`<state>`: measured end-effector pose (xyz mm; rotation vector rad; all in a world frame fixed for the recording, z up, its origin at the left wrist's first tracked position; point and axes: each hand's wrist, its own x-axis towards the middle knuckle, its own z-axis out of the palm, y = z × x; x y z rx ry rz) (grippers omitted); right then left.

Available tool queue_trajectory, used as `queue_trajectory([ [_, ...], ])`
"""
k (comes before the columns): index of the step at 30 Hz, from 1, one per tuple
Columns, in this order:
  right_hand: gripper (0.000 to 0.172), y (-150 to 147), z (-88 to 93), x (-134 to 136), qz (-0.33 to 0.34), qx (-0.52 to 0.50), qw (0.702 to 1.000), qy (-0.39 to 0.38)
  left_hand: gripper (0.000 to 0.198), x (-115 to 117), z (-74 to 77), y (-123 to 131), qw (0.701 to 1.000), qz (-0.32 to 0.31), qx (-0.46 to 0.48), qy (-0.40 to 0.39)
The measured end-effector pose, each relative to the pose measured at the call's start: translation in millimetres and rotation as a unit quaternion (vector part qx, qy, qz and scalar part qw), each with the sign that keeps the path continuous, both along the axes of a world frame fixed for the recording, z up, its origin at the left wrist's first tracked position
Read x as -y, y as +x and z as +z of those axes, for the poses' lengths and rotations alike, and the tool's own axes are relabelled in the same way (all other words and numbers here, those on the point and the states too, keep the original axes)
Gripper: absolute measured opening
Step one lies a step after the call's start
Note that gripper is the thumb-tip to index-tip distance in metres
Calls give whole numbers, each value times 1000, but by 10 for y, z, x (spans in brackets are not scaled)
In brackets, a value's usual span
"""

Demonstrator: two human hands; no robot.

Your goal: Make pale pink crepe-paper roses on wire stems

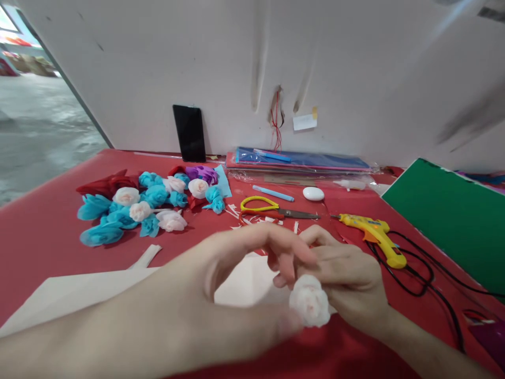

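A small white paper rose point(310, 302) with a faint pink tint is held near the table's front by my right hand point(347, 276), its fingers closed around the flower's base. My left hand point(232, 279) arches in a wide C shape beside it. Its slightly blurred thumb tip lies at the rose's left petals, while its curled fingertips are near the right hand's fingers. Whether the thumb presses on the petals I cannot tell. The stem end of the rose is hidden by the right hand. Under the hands lies white paper point(248, 279).
Blue, white, red and purple paper flowers point(155, 196) are heaped at left. Scissors point(276, 210), paper scraps, a blue pen point(273, 193) and a white oval object point(313, 193) lie ahead. A yellow glue gun point(373, 234) with black cord and a green board point(450, 221) are right.
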<state>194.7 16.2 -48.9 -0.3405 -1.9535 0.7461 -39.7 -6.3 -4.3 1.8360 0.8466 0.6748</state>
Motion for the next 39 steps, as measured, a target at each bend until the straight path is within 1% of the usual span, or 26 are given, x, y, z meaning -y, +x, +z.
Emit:
queue_trajectory([
  [2, 21, -9, 19, -18, -10, 0, 999, -44, 15, -123, 6, -24, 999, 32, 11, 33],
  [3, 22, -14, 24, -29, -16, 0, 997, -70, 17, -206, -10, -41, 997, 49, -3, 58],
  [4, 24, -20, 25, -41, -19, 1, 995, -100, 21, -301, -43, -62, 991, 63, -46, 107],
  [5, 27, -26, 19, -55, -19, 1, 991, -131, 23, -402, -95, -84, 986, 69, -76, 131],
  [7, 34, -39, -14, -84, -4, -5, 981, -192, 18, -605, -246, -123, 978, 55, -130, 152],
  [8, 37, -45, -40, -98, 9, -12, 975, -222, 18, -694, -335, -135, 973, 37, -162, 159],
  [11, 40, -53, -138, -134, 55, -39, 950, -306, 25, -860, -579, -134, 958, -16, -239, 158],
  [13, 41, -46, -202, -149, 82, -55, 931, -352, 28, -878, -677, -109, 949, -43, -271, 158],
  [15, 42, -30, -257, -158, 106, -68, 914, -386, 29, -846, -722, -80, 941, -58, -292, 159],
  [17, 42, -7, -303, -165, 136, -78, 902, -403, 28, -798, -746, -57, 936, -62, -309, 155],
  [22, 26, 52, -387, -196, 224, -84, 888, -394, 29, -760, -877, -38, 931, -36, -339, 128],
  [24, 24, 70, -419, -210, 243, -85, 885, -387, 30, -777, -933, -43, 930, -31, -346, 117],
  [26, 26, 85, -464, -220, 250, -84, 885, -382, 30, -792, -957, -54, 930, -27, -349, 111],
  [30, 28, 116, -550, -245, 233, -52, 894, -380, 30, -797, -913, -75, 933, -9, -341, 112],
  [32, 28, 129, -523, -268, 205, -20, 901, -383, 30, -795, -880, -70, 935, -3, -339, 107],
  [33, 31, 135, -479, -282, 186, 2, 903, -386, 30, -795, -868, -63, 935, -3, -340, 103],
  [35, 46, 148, -331, -307, 138, 58, 907, -394, 30, -796, -856, -46, 935, -9, -341, 94],
  [36, 48, 154, -240, -314, 114, 101, 905, -397, 30, -798, -857, -37, 935, -14, -342, 91],
  [37, 44, 161, -149, -315, 89, 145, 903, -394, 29, -800, -860, -31, 936, -19, -341, 88],
  [39, 29, 167, -7, -293, 31, 231, 899, -371, 29, -807, -874, -24, 936, -27, -341, 85],
])
